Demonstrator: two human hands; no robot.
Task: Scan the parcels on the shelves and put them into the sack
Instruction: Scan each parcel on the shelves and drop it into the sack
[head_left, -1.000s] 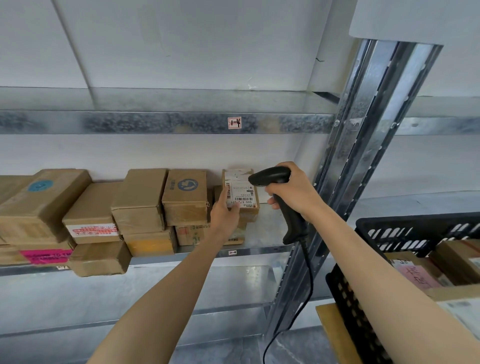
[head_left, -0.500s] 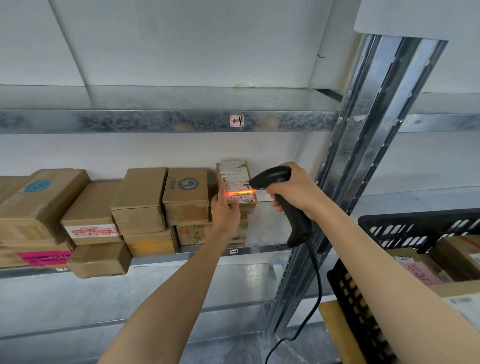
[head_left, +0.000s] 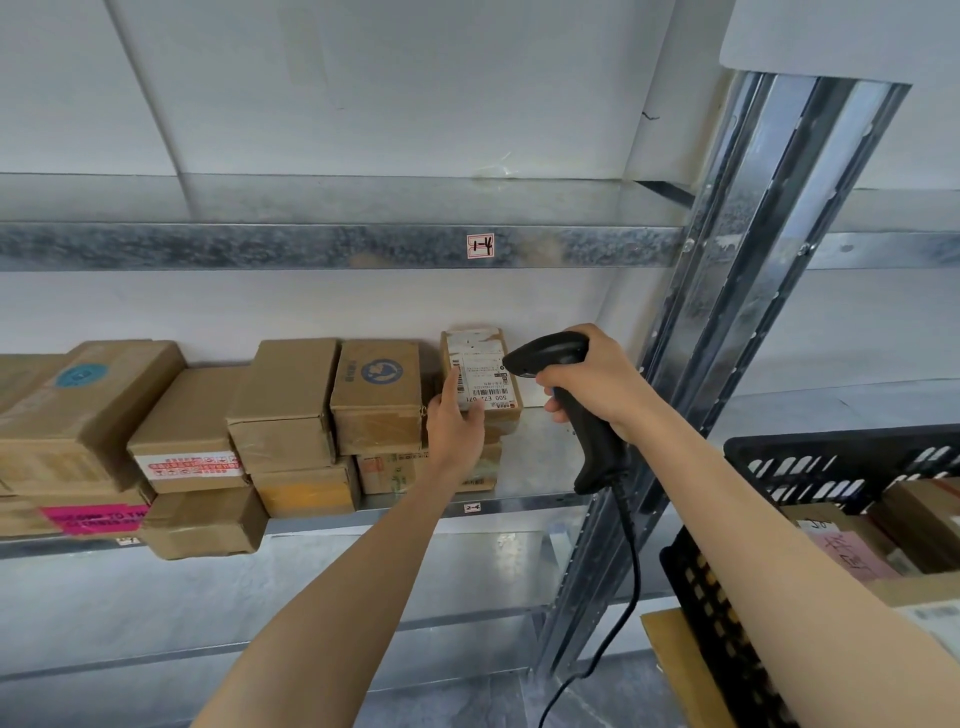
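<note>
A small brown parcel (head_left: 485, 366) with a white barcode label stands tilted at the right end of the shelf row, on top of a flat box (head_left: 400, 470). My left hand (head_left: 457, 434) holds it from below and the left, thumb and fingers on the label's lower edge. My right hand (head_left: 597, 379) grips a black corded barcode scanner (head_left: 571, 405), its head pointing at the label from the right, almost touching the parcel. No scan light shows on the label. No sack is in view.
Several brown cardboard parcels (head_left: 291, 400) are stacked along the metal shelf (head_left: 540, 506) to the left. A steel upright (head_left: 727, 322) stands right of my hands. A black plastic crate (head_left: 810, 467) holding more parcels sits at the lower right. The shelf above carries a tag (head_left: 480, 245).
The orange scan line that lay on the label half a second ago is gone. The parcel has been lifted and tilted slightly more upright; both hands stay in about the same place.
</note>
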